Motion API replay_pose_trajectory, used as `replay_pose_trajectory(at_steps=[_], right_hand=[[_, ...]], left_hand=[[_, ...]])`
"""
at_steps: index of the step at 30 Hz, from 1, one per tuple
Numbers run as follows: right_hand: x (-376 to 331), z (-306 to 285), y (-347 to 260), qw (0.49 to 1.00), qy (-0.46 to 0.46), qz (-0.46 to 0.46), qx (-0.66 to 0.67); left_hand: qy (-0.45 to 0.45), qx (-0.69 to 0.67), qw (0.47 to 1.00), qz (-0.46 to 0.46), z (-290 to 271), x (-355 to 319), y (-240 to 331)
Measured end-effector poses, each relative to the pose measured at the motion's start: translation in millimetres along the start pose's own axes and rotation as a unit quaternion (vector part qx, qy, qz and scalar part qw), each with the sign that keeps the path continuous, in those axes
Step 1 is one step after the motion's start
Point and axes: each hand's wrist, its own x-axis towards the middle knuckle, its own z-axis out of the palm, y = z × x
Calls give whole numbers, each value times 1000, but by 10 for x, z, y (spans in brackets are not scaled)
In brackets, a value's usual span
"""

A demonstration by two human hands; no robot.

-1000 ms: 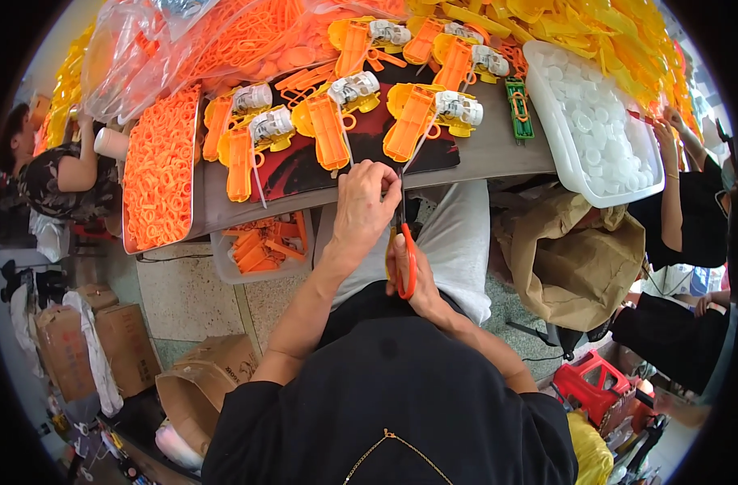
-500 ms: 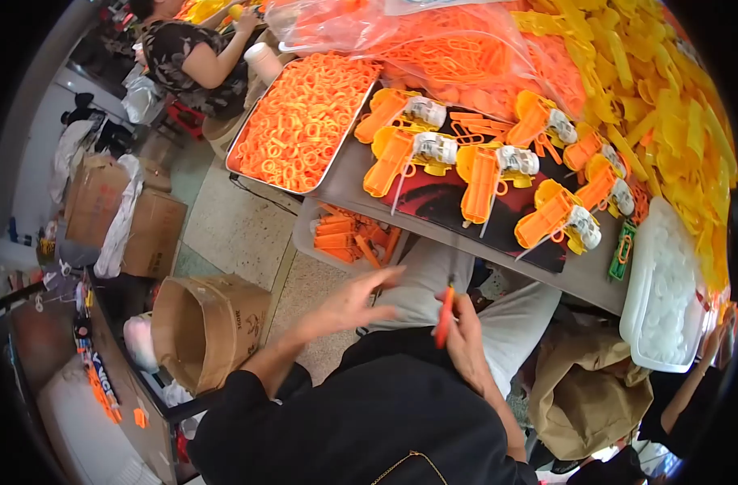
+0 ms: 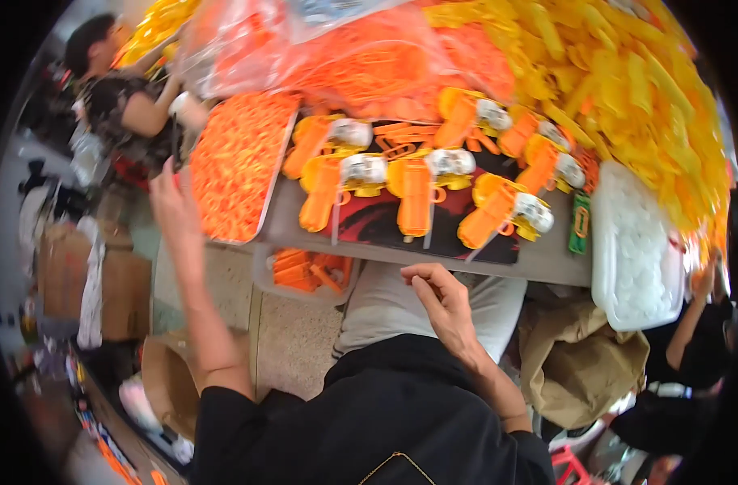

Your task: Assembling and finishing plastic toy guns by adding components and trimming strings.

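My left hand [image 3: 177,212] is raised on the left, beside the metal tray's outer edge. A red handle [image 3: 177,180] shows in its fingers, probably the screwdriver's; the grip is blurred. Over my lap at the table's front edge is my right hand [image 3: 443,305], loosely curled, with nothing visible in it. Beyond it on the table lie several orange and yellow toy guns with silvery-white cylinders, the closest being one toy gun [image 3: 415,204] and another to its right [image 3: 488,218]. The tray [image 3: 265,194] is heaped with small orange rings [image 3: 235,166].
A bin of orange parts [image 3: 306,273] stands below the table edge. Bagged orange parts [image 3: 369,69] and a yellow heap [image 3: 611,89] fill the back. At right are a white tub [image 3: 619,303] and brown sack [image 3: 579,372]. A co-worker [image 3: 122,105] sits far left.
My left hand has swung up and left toward the tray, now with a red handle in it. My right hand no longer shows the red-handled screwdriver. The view has shifted.
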Motion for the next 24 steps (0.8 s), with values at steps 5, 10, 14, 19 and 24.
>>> replay_pose_trajectory(at_steps=[5, 10, 14, 19, 24], right_hand=[[-63, -207, 116, 998, 45, -34, -32], [-107, -552, 139, 971, 126, -140, -148], [-216, -1157, -31, 954, 225, -108, -166], [-2, -1711, 134, 772, 424, -92, -464], [201, -2022, 458, 740, 424, -44, -520]], left_hand=[[-161, 205, 965, 30, 594, 459, -356], [-153, 161, 974, 43, 1073, 389, -537], [-94, 65, 993, 35, 730, 368, -49], [-124, -250, 955, 98, 358, 11, 1612], [-269, -453, 823, 213, 707, -207, 3069]])
